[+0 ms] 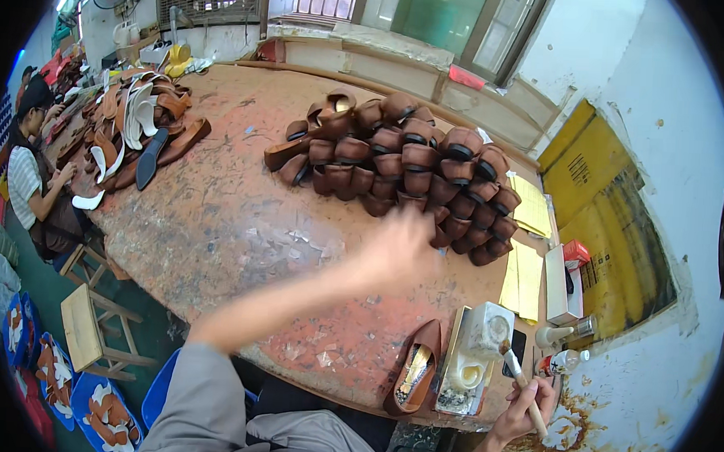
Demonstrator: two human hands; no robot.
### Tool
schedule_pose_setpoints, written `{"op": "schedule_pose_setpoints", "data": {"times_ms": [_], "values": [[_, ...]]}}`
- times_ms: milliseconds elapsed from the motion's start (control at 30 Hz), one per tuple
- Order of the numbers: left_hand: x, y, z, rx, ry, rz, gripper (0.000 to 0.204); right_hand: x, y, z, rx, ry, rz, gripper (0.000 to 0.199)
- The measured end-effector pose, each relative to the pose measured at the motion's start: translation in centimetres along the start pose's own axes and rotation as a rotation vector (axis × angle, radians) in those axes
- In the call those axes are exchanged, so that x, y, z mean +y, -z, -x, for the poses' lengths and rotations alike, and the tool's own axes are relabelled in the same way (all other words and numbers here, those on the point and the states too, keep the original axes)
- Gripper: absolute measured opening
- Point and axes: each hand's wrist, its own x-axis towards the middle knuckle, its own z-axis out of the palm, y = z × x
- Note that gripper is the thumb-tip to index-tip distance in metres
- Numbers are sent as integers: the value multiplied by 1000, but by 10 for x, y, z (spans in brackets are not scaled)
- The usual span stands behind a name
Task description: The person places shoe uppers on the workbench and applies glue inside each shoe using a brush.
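Note:
My left hand (405, 248) reaches across the table to the near edge of a heap of brown leather shoes (417, 157). It is smeared by motion, so whether it touches a shoe cannot be told. My right hand (522, 409), low at the right, is closed round the wooden handle of a brush (532, 395). The brush's dark tip points up beside a whitish container (487, 330). A small pot (470, 375) of cream-coloured stuff stands with that container in a shallow tray (445, 401). Left of the tray lies a single brown shoe (415, 367).
Brown and white shoe parts (140, 119) are piled at the far left, near a seated person (45, 176). Yellow sheets (523, 281), a white box (563, 287), a bottle (562, 362) and a phone (516, 351) line the right side. Stools (91, 319) and blue baskets (107, 413) stand lower left.

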Motion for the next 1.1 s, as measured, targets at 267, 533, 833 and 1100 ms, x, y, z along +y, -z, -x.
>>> {"op": "schedule_pose_setpoints", "data": {"times_ms": [267,533,833,1100], "values": [[60,-192,262,-209,-61,299,91,11,4,1,47,-26,-50,19],[34,-111,194,399,-219,255,42,18,3,0,42,35,-68,21],[-47,81,-78,644,-352,146,52,0,25,16,92,36,-85,20],[-61,28,-56,626,-189,-76,94,-2,48,-13,-125,-4,189,10]]}}
